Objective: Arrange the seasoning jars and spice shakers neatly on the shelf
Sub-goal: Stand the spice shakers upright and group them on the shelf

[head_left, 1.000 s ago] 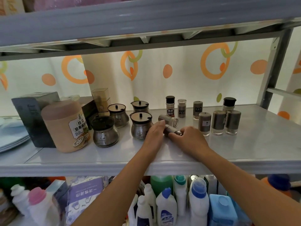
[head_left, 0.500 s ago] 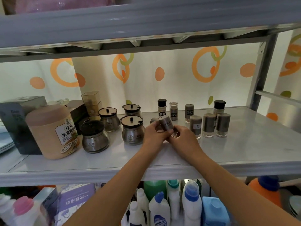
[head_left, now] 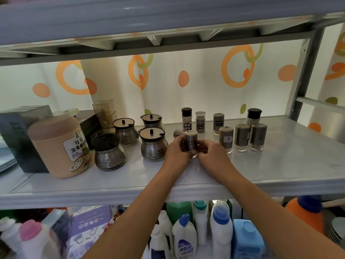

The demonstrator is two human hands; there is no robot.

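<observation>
A steel spice shaker [head_left: 190, 141] stands upright mid-shelf, held between my left hand [head_left: 176, 149] and my right hand [head_left: 211, 151]. Just behind my left hand another shaker [head_left: 178, 133] lies on its side. To the right stand three steel shakers [head_left: 226, 139] [head_left: 242, 137] [head_left: 258, 137]. Along the back stand a black-capped pepper bottle [head_left: 186, 119], a small jar [head_left: 200, 122], a shaker [head_left: 218, 123] and a black-capped jar [head_left: 253, 116]. Several round steel seasoning jars with dark lids [head_left: 154, 144] [head_left: 108, 151] [head_left: 126, 131] [head_left: 152, 120] cluster to the left.
The grey shelf [head_left: 289, 165] has bare surface at right and front. A large beige canister [head_left: 59, 146], dark boxes [head_left: 18, 135] and clear plastic cups [head_left: 104, 113] crowd the left end. A metal post [head_left: 306, 75] rises at right. Cleaning bottles [head_left: 221, 232] fill the shelf below.
The shaker that lay on its side under my hands has been lifted and turned upright. Both hands stayed on it. The view has shifted slightly to the right.
</observation>
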